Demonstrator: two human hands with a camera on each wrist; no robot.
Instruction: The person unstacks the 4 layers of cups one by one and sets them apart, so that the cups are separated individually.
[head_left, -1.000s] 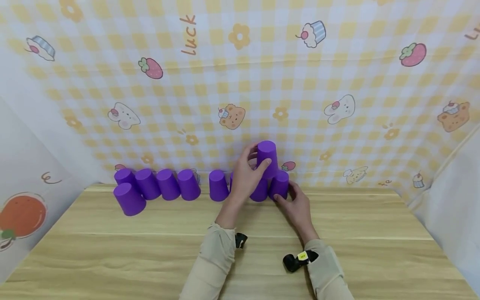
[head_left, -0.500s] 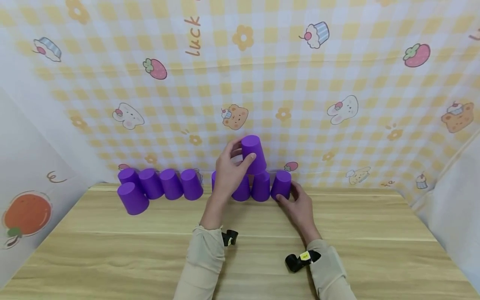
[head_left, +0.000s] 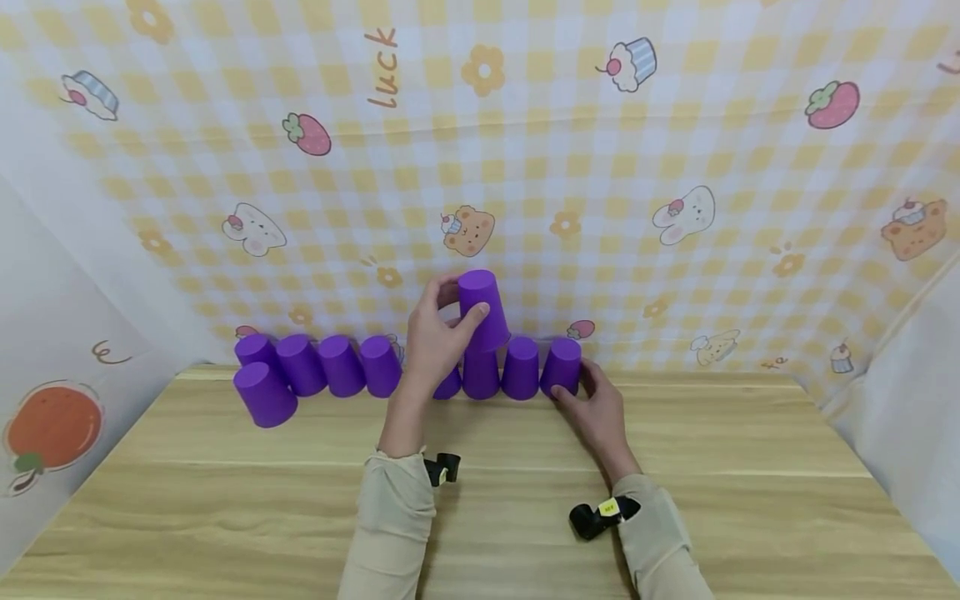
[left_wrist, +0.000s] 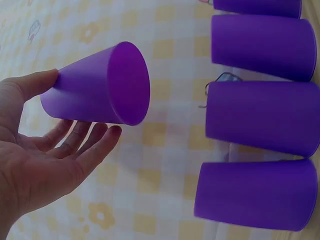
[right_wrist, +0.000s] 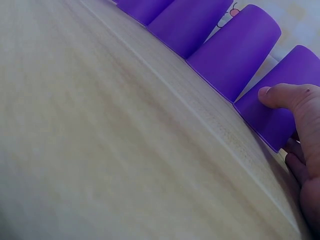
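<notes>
My left hand (head_left: 433, 346) grips an upside-down purple cup (head_left: 480, 304) between thumb and fingers. In the left wrist view, that cup (left_wrist: 82, 92) is held in the air, its mouth facing the row and apart from it. My right hand (head_left: 596, 412) holds the low part of the purple cup (head_left: 562, 365) at the row's right end, which stands on the table. Its thumb (right_wrist: 275, 95) lies on that cup's side in the right wrist view. Beside it stand other upturned cups (head_left: 521, 368); one cup (head_left: 447, 385) is partly hidden behind my left hand.
Farther left, several upturned purple cups (head_left: 341, 367) stand along the wall, with one cup (head_left: 264, 396) in front of them. A checked cloth (head_left: 570, 150) covers the wall behind. The wooden table (head_left: 510, 533) stretches towards me.
My left hand has carried its cup leftwards above the row, away from the right-end cup. My right hand stays at the right-end cup.
</notes>
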